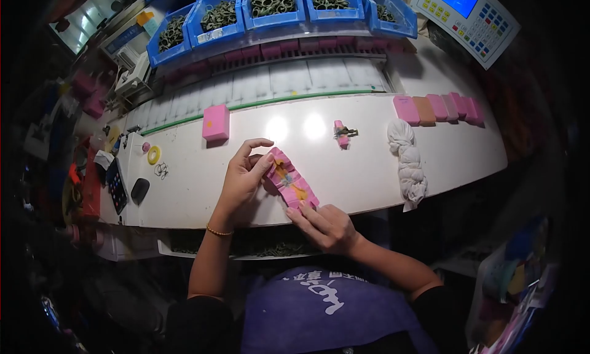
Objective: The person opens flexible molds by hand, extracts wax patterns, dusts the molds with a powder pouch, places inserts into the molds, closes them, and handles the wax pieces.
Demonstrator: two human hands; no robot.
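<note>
A pink mould half [290,180] with an uneven inner face, stained yellow and bluish in its hollow, is tilted between my two hands above the white table. My left hand [246,174] grips its upper left end between thumb and fingers. At its lower right end, the fingers of my right hand [327,225] press against the edge. Beyond the hands, a small pink piece with a dark metallic part [344,134] lies on the table [369,176]. Farther left stands a pink block [216,123].
Blue bins [275,19] of small metallic parts line the back. At the right are a row of pink and tan blocks [437,110], a twisted white cloth [409,163] and a keypad device [467,16]. A black mouse [140,191] and yellow tape ring [154,155] lie left.
</note>
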